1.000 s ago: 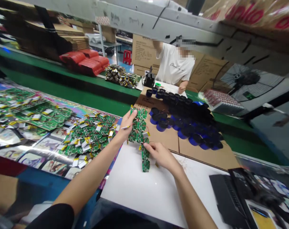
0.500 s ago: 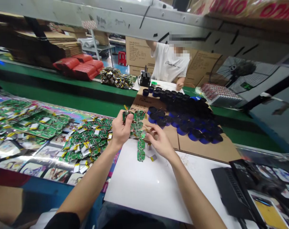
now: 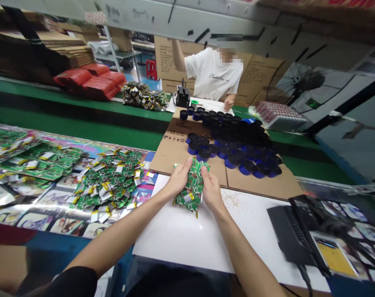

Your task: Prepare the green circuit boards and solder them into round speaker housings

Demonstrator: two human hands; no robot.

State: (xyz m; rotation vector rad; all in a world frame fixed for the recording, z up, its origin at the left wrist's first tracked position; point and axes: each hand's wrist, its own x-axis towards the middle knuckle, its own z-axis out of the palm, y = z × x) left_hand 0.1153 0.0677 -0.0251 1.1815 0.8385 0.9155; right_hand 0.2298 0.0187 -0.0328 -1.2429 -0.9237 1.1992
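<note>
A green circuit board panel [image 3: 192, 183], with small silver batteries and yellow tape on it, is held over the white work surface [image 3: 181, 237]. My left hand [image 3: 179, 180] grips its left edge, thumb on top. On the opposite edge my right hand [image 3: 211, 189] is closed in the same way. The fingers beneath the panel are hidden. To the left lies a heap of loose green boards [image 3: 113, 177] with batteries attached. Just beyond my hands is a cardboard sheet [image 3: 165, 150] carrying many round black-and-blue parts [image 3: 237, 148].
Larger board panels [image 3: 48, 159] lie at the far left. A black device [image 3: 288, 235] and a tray with a yellow sheet [image 3: 334, 255] sit at the right. Across the green bench [image 3: 91, 128] is a co-worker in a white shirt [image 3: 215, 72]. A metal beam [image 3: 138, 18] crosses overhead.
The panel, hanging as a strip below my left hand before, is now drawn together between both hands. My left hand has moved right and nearer; my right hand has closed on the edge.
</note>
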